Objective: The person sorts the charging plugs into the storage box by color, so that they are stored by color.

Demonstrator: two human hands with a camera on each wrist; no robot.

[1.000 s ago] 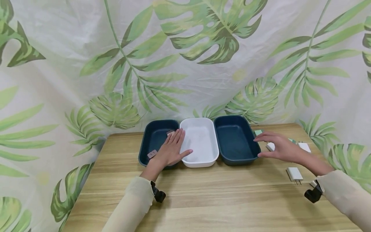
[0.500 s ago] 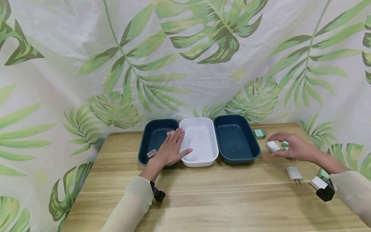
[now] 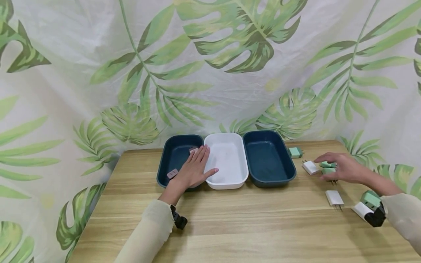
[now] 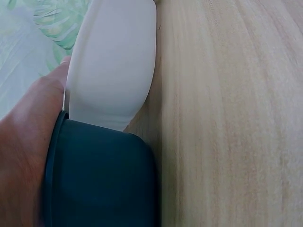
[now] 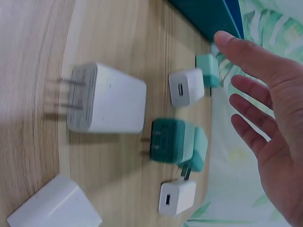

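My left hand (image 3: 192,168) lies flat, fingers straight, across the adjoining rims of the left dark blue tray (image 3: 164,160) and the white tray (image 3: 227,160). In the left wrist view its thumb side rests along the rims. My right hand (image 3: 346,168) hovers over green plug chargers (image 3: 328,171) at the table's right, thumb and fingers apart. The right wrist view shows nothing in that hand (image 5: 279,109). A white plug charger (image 3: 310,167) lies just left of its fingertips. Another white charger (image 3: 334,198) sits nearer the front, prongs forward.
Two pinkish blocks, one (image 3: 172,174) toward the front, lie in the left tray. Right of the white tray stands another dark blue tray (image 3: 269,160), with a green charger (image 3: 295,152) beside it. Below my right wrist are a green charger (image 3: 370,200) and a white one (image 3: 361,210).
My right hand has moved rightward from beside the right blue tray's edge, past the white charger, to above the green chargers. My left hand has stayed in place.
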